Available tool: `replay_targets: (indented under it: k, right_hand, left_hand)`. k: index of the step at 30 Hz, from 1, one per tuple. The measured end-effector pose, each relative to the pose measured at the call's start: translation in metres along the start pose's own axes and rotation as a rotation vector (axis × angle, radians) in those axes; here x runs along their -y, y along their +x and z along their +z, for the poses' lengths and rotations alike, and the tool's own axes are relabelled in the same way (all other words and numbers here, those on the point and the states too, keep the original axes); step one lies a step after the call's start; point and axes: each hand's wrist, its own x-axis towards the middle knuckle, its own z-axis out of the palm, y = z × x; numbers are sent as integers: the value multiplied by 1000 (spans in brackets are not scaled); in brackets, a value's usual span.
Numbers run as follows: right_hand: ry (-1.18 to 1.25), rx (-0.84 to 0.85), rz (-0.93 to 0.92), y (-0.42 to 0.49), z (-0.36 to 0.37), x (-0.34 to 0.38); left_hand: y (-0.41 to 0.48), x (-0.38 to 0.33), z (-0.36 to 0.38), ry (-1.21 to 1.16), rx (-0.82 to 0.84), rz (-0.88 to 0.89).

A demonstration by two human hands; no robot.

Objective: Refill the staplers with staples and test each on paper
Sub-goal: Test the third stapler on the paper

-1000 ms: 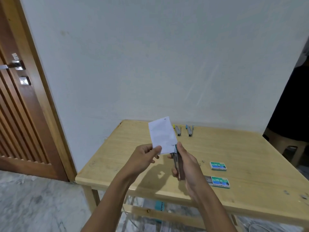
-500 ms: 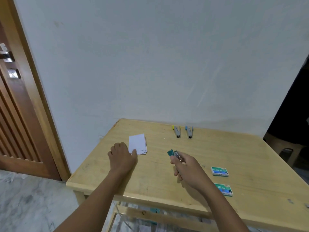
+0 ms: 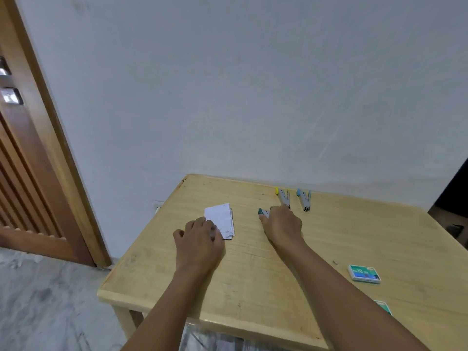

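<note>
Left hand [image 3: 200,236], centre frame, rests knuckles-up on the near corner of the folded paper [image 3: 220,219]; whether it pinches the sheet cannot be told. Right hand [image 3: 283,226] curls over the green stapler [image 3: 262,212] on the worktop [image 3: 253,279], just beside the yellow stapler [image 3: 283,196]. The blue stapler [image 3: 304,200] lies further right. Risk: crowding here may knock the yellow stapler, or mix tested units with untested.

- Wooden table [image 3: 253,279], set against the wall.
- Paper slips [image 3: 220,219]: my left hand [image 3: 200,239] rests on the near corner.
- Green stapler [image 3: 262,212]: gripped by my right hand [image 3: 283,224], only its tip shows.
- Yellow stapler [image 3: 283,197] and blue stapler [image 3: 304,200]: side by side, far edge.
- Staple box [image 3: 364,273]: I see a second box [image 3: 383,306] partly behind my forearm.
</note>
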Motion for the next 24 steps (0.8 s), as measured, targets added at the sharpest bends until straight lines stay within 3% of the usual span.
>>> replay_targets:
  k: [5, 11, 17, 20, 24]
  right_hand:
    - [180, 45, 90, 10, -2, 5]
    - [300, 176, -8, -17, -16, -16]
    - [270, 77, -91, -4, 0, -10]
    - [185, -27, -76, 9, 9, -4]
    - [209, -41, -56, 29, 20, -3]
  left_hand:
    - [0, 0, 1, -8, 10, -15]
    - [0, -1, 0, -10, 23, -25]
    - [-2, -2, -3, -26, 19, -21]
    - [-2, -3, -4, -20, 12, -22]
    - [-2, -3, -4, -6, 15, -20]
